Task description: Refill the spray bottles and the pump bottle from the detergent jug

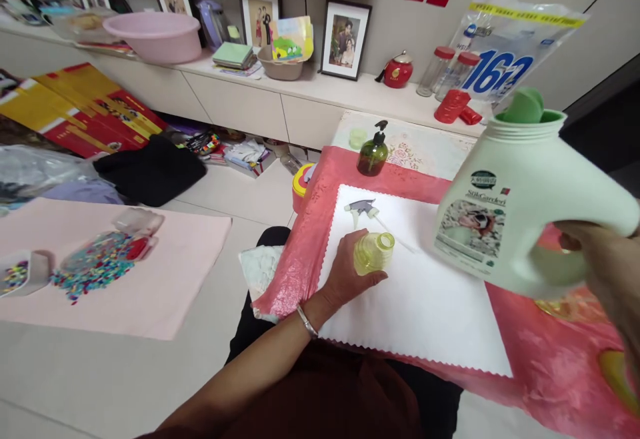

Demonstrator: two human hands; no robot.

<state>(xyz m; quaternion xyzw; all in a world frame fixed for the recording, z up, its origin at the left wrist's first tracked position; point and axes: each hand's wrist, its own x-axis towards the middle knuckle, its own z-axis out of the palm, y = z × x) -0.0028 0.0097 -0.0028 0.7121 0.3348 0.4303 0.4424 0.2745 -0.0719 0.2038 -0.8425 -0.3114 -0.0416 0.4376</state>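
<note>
My left hand is wrapped round a yellow-green clear spray bottle with an open neck, on a white scalloped mat. Behind it on the mat lies a grey trigger spray head with its thin tube. Off to the right, my right hand grips the handle of a large pale-green detergent jug, raised above the table and slightly tilted. The jug's mouth is uncapped, and a green spout shows inside it. Part of the right hand is hidden behind the handle.
A dark green pump bottle and a small pale-green cap stand behind the mat on the table with the red cover. Along the wall, a cabinet holds framed photos, a pink basin and jars. Colourful beads lie on a pink sheet at left.
</note>
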